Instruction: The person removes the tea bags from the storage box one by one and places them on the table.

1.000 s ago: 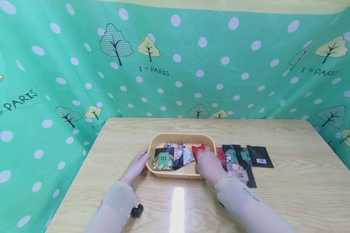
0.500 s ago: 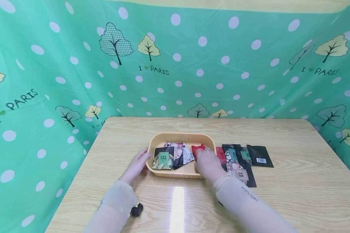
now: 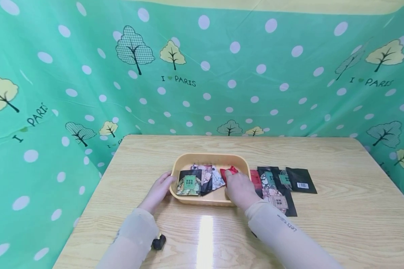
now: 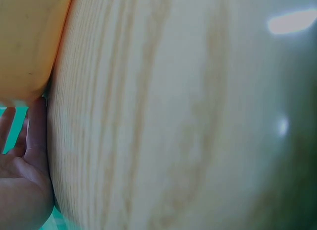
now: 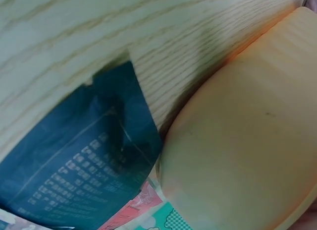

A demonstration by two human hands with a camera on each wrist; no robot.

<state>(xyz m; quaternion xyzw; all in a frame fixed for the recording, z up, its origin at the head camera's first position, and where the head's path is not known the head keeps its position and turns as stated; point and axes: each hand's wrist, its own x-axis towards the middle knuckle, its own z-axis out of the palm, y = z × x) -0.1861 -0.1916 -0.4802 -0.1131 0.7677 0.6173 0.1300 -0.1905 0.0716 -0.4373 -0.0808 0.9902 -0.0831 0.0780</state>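
A light orange plastic basket [image 3: 202, 202] stands on the table, holding several packets. My left hand [image 3: 157, 191] touches the basket's left end; in the left wrist view its fingers [image 4: 36, 128] lie straight, low against the basket wall. My right hand [image 3: 239, 188] reaches over the near right rim into the basket and holds a crumpled red packet [image 3: 224, 173], its fingertips mostly hidden. At the basket's left end lies a black packet with a green label [image 3: 189, 182]. Beside it, several floral packets [image 3: 217, 179] overlap one another.
Right of the basket, several packets overlap on the wooden table [image 3: 340, 224], among them a red one [image 3: 255, 178] and a black one with a barcode [image 3: 301, 180]. A dark packet with printed text [image 5: 79, 160] lies close to the basket. A green patterned curtain [image 3: 202, 74] surrounds the table.
My right hand has shifted very slightly over the red packet, and its fingers sit a little lower against it. The left hand and the basket stay in place.
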